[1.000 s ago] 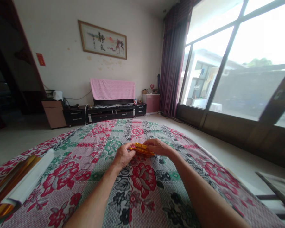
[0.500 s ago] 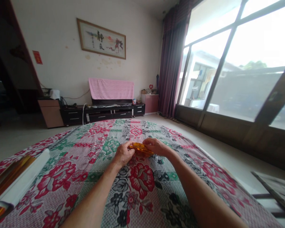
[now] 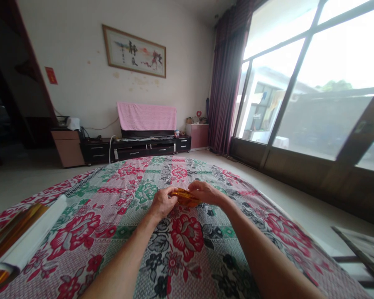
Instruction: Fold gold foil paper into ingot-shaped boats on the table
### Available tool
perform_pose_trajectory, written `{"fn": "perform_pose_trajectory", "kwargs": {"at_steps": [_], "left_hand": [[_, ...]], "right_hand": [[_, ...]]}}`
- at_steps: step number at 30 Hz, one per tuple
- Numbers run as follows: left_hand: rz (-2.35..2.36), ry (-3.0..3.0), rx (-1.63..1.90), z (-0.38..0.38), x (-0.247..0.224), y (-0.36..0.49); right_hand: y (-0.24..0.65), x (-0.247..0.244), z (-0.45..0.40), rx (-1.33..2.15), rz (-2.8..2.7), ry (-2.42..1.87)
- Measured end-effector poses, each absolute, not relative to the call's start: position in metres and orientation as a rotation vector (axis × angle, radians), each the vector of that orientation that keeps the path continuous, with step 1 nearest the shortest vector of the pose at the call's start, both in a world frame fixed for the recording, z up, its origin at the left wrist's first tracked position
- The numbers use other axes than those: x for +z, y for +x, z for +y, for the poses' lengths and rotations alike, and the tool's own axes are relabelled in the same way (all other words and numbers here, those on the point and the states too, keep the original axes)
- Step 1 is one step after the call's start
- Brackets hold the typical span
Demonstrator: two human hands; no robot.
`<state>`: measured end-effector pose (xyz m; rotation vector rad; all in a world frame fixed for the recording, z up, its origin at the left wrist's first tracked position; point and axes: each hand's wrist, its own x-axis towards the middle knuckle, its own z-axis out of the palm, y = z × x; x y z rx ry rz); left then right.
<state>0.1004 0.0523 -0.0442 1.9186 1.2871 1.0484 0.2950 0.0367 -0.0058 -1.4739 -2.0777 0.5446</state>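
Observation:
A small piece of shiny gold foil (image 3: 187, 198) is held between my two hands, just above the flowered cloth (image 3: 187, 236). My left hand (image 3: 164, 203) pinches its left end between thumb and fingers. At the other end, my right hand (image 3: 205, 192) is closed on the foil's upper right edge. The foil looks folded or creased; its exact shape is partly hidden by my fingers.
On the left of the cloth lie gold foil sheets (image 3: 18, 228) with a rolled white sheet (image 3: 34, 236). A low black cabinet (image 3: 134, 151) and a pink cloth (image 3: 147, 116) are across the room. A stool-like frame (image 3: 361, 249) stands at lower right.
The upper face of the foil has tilted and looks narrower and darker. Both hands keep their hold in nearly the same place. The view has shifted slightly.

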Motion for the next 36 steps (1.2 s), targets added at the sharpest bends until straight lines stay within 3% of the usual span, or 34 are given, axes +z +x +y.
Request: {"fn": "perform_pose_trajectory", "kwargs": {"at_steps": [36], "left_hand": [[1.150, 2.141, 1.183, 0.046, -0.043, 0.105]], "right_hand": [[0.267, -0.011, 0.044, 0.452, -2.048, -1.583]]}}
